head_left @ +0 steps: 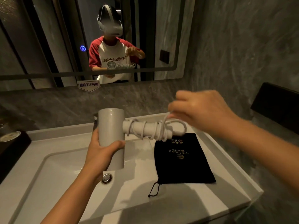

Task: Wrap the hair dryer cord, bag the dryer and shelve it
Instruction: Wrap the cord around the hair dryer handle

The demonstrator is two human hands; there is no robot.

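We're mid-wrap: left hand (103,152) clasps the dryer (111,131), right hand (199,110) pinches the cord (150,128); next, the bag (181,160) at four o'clock

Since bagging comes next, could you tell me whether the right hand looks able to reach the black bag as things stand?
Probably yes, once freed: the black bag lies flat on the counter just below the right hand, nothing between them, but that hand is pinching the cord.
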